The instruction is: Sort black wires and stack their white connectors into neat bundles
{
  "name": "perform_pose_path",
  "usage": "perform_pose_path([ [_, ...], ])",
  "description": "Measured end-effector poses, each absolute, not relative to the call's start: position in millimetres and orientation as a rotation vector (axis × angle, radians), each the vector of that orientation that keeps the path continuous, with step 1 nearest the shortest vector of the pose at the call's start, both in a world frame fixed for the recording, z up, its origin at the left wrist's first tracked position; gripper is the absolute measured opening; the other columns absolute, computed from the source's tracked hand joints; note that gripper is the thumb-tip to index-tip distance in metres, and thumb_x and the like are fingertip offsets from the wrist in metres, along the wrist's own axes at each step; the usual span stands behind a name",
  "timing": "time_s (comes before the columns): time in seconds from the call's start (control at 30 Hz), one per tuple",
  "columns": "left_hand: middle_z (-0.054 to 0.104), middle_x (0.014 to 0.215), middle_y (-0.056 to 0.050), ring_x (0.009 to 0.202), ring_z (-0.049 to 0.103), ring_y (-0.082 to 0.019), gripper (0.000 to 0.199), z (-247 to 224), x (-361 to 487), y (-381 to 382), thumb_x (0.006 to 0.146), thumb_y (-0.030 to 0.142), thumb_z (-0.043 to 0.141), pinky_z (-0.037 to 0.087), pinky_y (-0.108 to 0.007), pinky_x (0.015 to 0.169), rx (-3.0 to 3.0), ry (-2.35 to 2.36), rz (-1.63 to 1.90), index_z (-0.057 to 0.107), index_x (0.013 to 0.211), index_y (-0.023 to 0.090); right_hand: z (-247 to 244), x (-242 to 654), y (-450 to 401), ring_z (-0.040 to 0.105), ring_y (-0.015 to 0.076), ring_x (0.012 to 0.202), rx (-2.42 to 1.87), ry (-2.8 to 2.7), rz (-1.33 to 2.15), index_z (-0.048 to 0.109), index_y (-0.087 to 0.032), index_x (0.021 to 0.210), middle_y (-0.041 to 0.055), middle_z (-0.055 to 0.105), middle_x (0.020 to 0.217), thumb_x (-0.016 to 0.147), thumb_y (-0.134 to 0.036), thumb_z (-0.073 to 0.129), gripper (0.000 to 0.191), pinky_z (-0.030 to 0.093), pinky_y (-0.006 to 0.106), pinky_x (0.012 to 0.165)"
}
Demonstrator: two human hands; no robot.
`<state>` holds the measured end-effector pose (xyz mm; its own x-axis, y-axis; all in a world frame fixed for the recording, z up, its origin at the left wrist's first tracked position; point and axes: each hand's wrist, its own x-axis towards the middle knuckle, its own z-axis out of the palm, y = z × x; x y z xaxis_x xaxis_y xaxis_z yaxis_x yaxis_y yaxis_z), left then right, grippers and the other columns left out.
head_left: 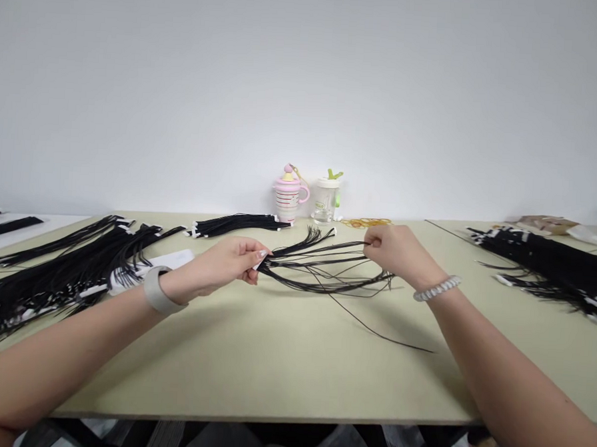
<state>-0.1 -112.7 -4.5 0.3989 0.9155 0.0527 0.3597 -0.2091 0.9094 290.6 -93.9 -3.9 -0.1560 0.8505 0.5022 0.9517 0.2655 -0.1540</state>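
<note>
A loose bundle of thin black wires (320, 286) spans the space between my hands, above the middle of the table. My left hand (239, 259) pinches its gathered left end, where a small white piece (260, 260) shows at the fingertips. The wires fan out to the right in curved loops, and one long strand trails toward the front right. My right hand (390, 249) is closed on some of the wires at the bundle's right side. Its fingertips are partly hidden from view.
Piles of black wires with white connectors lie on the pale table (270, 382) at left (50, 277) and right (551, 263). A smaller bundle (238, 225) lies behind my left hand. By the wall stand a pink cup (286, 199) and a clear cup (324, 201), near yellow bands (366, 222).
</note>
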Motion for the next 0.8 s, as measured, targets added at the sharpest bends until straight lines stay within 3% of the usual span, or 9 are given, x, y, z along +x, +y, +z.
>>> perform_pose_path([
  [0.2,0.047,0.062,0.004,0.055,0.048,-0.007,0.03,4,-7,-109,0.075,0.043,0.054,0.048,-0.026,0.063,1.819,1.136,0.77,0.055,0.082,0.014,3,315,-81,0.045,0.0133,0.053,-1.75,-1.934,-0.338,0.052,-0.017,0.057,0.0028,0.055,0.056,0.066,-0.02,0.046,0.011,0.028,0.025,0.05],
  [0.33,0.049,0.068,0.003,0.06,0.054,-0.009,0.03,3,-15,-98,0.074,0.043,0.053,0.048,-0.028,0.067,1.814,1.17,0.738,0.054,0.086,0.015,1,312,-83,0.035,0.0104,0.043,-1.723,-2.034,-0.326,0.04,-0.018,0.045,0.0,0.043,0.043,0.073,-0.029,0.045,0.03,0.024,0.025,0.046],
  [0.53,0.06,0.087,-0.004,0.058,0.058,-0.013,0.048,1,-13,-101,0.07,0.051,0.053,0.044,-0.026,0.059,2.21,1.253,0.329,0.053,0.106,0.019,-7,289,-90,0.042,0.0104,0.05,-1.541,-2.197,-0.312,0.044,-0.018,0.056,-0.0005,0.05,0.052,0.082,-0.031,0.039,0.03,0.028,0.023,0.05],
  [0.63,0.063,0.088,-0.005,0.06,0.059,-0.016,0.042,-2,-8,-108,0.068,0.05,0.056,0.04,-0.024,0.055,2.433,1.249,0.295,0.061,0.095,0.02,-10,288,-88,0.044,0.0107,0.052,-1.498,-2.229,-0.341,0.046,-0.017,0.058,-0.0002,0.051,0.054,0.084,-0.03,0.037,0.03,0.029,0.023,0.051],
  [0.7,0.064,0.077,-0.004,0.053,0.058,-0.015,0.033,-3,-6,-111,0.072,0.048,0.05,0.038,-0.024,0.051,2.462,1.256,0.302,0.063,0.083,0.019,-13,291,-85,0.044,0.0109,0.051,-1.487,-2.244,-0.368,0.048,-0.017,0.058,-0.0001,0.051,0.053,0.084,-0.03,0.037,0.03,0.028,0.023,0.05],
  [0.8,0.059,0.057,-0.002,0.045,0.055,-0.014,0.036,-2,-7,-106,0.08,0.043,0.039,0.037,-0.024,0.05,2.528,1.324,0.394,0.06,0.065,0.017,-17,293,-81,0.048,0.0125,0.058,-1.458,-2.257,-0.439,0.052,-0.016,0.064,0.0027,0.055,0.062,0.084,-0.026,0.038,0.027,0.029,0.023,0.052],
])
